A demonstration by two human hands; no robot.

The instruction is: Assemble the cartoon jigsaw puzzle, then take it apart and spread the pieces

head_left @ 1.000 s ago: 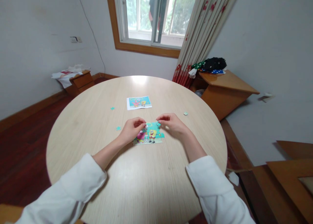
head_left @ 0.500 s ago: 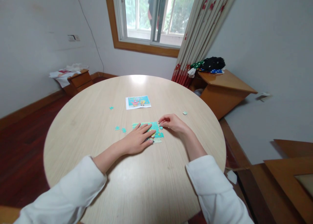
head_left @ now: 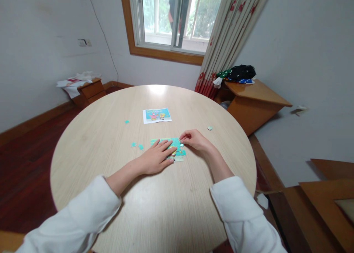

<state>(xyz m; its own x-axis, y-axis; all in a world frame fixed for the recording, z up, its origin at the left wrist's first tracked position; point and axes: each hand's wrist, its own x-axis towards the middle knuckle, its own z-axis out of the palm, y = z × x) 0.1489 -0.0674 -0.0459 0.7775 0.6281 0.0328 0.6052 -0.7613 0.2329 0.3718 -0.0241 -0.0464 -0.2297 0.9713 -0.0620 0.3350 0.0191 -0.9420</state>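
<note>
A partly assembled jigsaw puzzle (head_left: 175, 142), mostly turquoise with some yellow, lies on the round wooden table (head_left: 155, 208). My left hand (head_left: 158, 157) rests flat across it with fingers spread, covering much of its left and middle. At the puzzle's upper right edge, my right hand (head_left: 193, 139) pinches a small puzzle piece (head_left: 181, 144) between thumb and fingertips. The fingers partly hide that piece, and I cannot tell whether it is joined to the rest.
Loose puzzle pieces (head_left: 141, 147) lie left of the puzzle, with another piece (head_left: 127, 122) farther back. One more piece (head_left: 210, 128) is at the right. A printed cartoon picture (head_left: 157, 115) lies beyond the puzzle. A wooden cabinet (head_left: 254, 98) holding cloths stands behind the table.
The piece at my right fingertips now looks paler and slightly shifted in angle. My left hand stays in place on the puzzle. The whole view has drifted slightly.
</note>
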